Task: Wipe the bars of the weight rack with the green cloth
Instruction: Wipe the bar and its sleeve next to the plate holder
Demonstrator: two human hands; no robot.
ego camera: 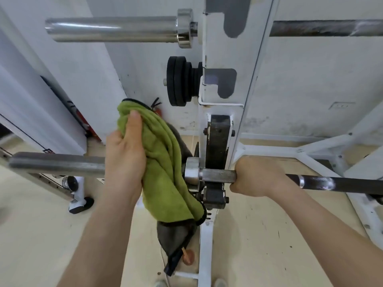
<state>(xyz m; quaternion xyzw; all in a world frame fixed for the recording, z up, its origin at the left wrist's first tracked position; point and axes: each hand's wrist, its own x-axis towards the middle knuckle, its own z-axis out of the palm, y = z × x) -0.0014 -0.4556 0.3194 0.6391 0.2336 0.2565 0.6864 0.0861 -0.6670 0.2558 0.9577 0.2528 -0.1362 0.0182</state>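
A green cloth (pixel 165 168) with a grey underside hangs over the sleeve of the lower barbell (pixel 58 163), just left of its steel collar (pixel 191 172). My left hand (pixel 124 156) grips the cloth around that sleeve, thumb on top. My right hand (pixel 257 177) is wrapped round the knurled shaft (pixel 219 176) of the same bar, right of the white rack upright (pixel 223 112). A second, shinier barbell (pixel 112 27) lies in the rack's upper hook.
Black weight plates (pixel 180 80) sit on a peg left of the upright. White frame struts (pixel 300 152) spread to the right. A white wall stands behind and beige floor lies below. A red fire extinguisher (pixel 157 109) stands by the wall.
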